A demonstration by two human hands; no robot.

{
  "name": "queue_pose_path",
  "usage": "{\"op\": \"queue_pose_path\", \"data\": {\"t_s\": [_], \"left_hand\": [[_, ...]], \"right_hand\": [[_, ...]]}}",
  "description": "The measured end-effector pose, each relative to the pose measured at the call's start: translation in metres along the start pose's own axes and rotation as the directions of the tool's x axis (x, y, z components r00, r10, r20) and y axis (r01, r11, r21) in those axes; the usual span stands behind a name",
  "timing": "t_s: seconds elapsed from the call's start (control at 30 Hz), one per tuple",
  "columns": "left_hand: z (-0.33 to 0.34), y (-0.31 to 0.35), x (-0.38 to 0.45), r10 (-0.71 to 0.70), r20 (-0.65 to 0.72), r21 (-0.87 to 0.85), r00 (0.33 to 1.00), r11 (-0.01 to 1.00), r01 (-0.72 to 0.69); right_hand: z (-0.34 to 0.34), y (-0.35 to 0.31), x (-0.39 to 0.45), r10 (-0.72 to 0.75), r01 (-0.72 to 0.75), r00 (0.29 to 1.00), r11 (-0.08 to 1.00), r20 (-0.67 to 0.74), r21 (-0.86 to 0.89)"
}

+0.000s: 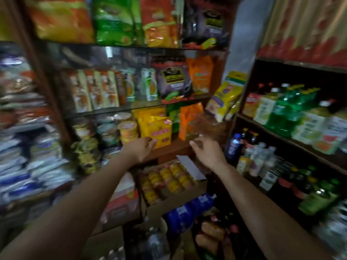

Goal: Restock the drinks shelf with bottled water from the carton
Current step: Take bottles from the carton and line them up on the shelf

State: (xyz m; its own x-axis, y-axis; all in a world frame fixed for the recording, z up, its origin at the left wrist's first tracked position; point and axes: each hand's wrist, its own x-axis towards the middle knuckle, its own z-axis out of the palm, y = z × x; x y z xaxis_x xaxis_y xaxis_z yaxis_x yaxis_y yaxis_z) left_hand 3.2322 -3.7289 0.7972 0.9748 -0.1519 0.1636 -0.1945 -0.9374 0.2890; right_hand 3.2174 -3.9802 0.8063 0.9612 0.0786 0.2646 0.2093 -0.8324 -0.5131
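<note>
two bare hands reach forward into a packed shop corner; the left hand [143,148] lies just under a yellow packet [159,131] on the wooden shelf [172,149], fingers loosely curled, tips at or near the packet's lower edge, though blur hides whether they touch; the right hand [205,152] hovers beside it, fingers relaxed and a little apart, clamped on nothing; an orange packet [189,121] stands just behind the right hand's fingertips; below both wrists sits an open cardboard box [174,201] filled with yellow and red wrapped items; bottled water shows in three places; one blue-labelled water bottle [233,146] stands at the left end of the drinks shelf [281,162] on the right, next to dark bottles and a cluster of clear bottles [261,158]; a shrink-wrapped pack of blue-labelled bottles [189,211] lies low, under the cardboard box; a clear bottle [156,243] is near the bottom edge, blurred; green bottles [287,109] fill the shelf above; white sacks [28,166] are stacked at far left.
</note>
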Motion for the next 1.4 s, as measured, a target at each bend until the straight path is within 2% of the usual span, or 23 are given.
{"op": "queue_pose_path", "data": {"t_s": [0.2,0.4,0.47,0.57,0.63,0.73,0.87,1.0,1.07,1.17,1.27,1.33,1.4], "left_hand": [[-0.015,-0.115,-0.064,-0.255,-0.030,0.002,0.966,0.967,0.255],[0.007,-0.194,-0.128,-0.479,0.022,-0.033,0.878,0.877,0.479],[0.021,-0.212,-0.141,-0.539,0.069,-0.040,0.839,0.839,0.542],[0.048,-0.235,-0.156,-0.658,0.158,-0.056,0.736,0.739,0.672],[0.065,-0.245,-0.165,-0.695,0.194,-0.092,0.692,0.689,0.719],[0.089,-0.261,-0.176,-0.733,0.259,-0.111,0.629,0.624,0.773],[0.121,-0.290,-0.185,-0.782,0.360,-0.101,0.509,0.510,0.854],[0.153,-0.329,-0.192,-0.756,0.465,-0.110,0.460,0.466,0.878],[0.171,-0.352,-0.194,-0.733,0.522,-0.110,0.437,0.450,0.886],[0.207,-0.388,-0.205,-0.700,0.603,-0.150,0.384,0.373,0.916],[0.258,-0.424,-0.236,-0.666,0.667,-0.165,0.334,0.305,0.938],[0.296,-0.445,-0.260,-0.656,0.708,-0.174,0.259,0.193,0.966],[0.333,-0.459,-0.281,-0.642,0.742,-0.226,0.195,0.034,0.973]], "right_hand": [[0.100,-0.090,0.021,-0.125,0.118,0.976,0.992,0.179,0.049],[0.190,-0.145,0.016,-0.224,0.190,0.909,0.973,0.352,0.130],[0.218,-0.150,0.014,-0.240,0.196,0.872,0.970,0.428,0.144],[0.261,-0.150,0.010,-0.260,0.189,0.798,0.965,0.544,0.183],[0.290,-0.149,0.005,-0.250,0.166,0.765,0.967,0.594,0.193],[0.334,-0.145,-0.003,-0.214,0.119,0.709,0.976,0.672,0.185],[0.383,-0.139,-0.020,-0.151,0.004,0.638,0.981,0.755,0.193],[0.430,-0.132,-0.038,-0.021,-0.118,0.570,0.987,0.821,0.108],[0.456,-0.129,-0.049,0.057,-0.207,0.569,0.975,0.820,0.076],[0.507,-0.126,-0.066,0.160,-0.311,0.569,0.950,0.806,0.031],[0.570,-0.116,-0.084,0.211,-0.387,0.519,0.922,0.828,0.008],[0.618,-0.101,-0.098,0.265,-0.451,0.498,0.893,0.826,-0.015],[0.670,-0.083,-0.109,0.323,-0.499,0.483,0.865,0.814,-0.047]]}}
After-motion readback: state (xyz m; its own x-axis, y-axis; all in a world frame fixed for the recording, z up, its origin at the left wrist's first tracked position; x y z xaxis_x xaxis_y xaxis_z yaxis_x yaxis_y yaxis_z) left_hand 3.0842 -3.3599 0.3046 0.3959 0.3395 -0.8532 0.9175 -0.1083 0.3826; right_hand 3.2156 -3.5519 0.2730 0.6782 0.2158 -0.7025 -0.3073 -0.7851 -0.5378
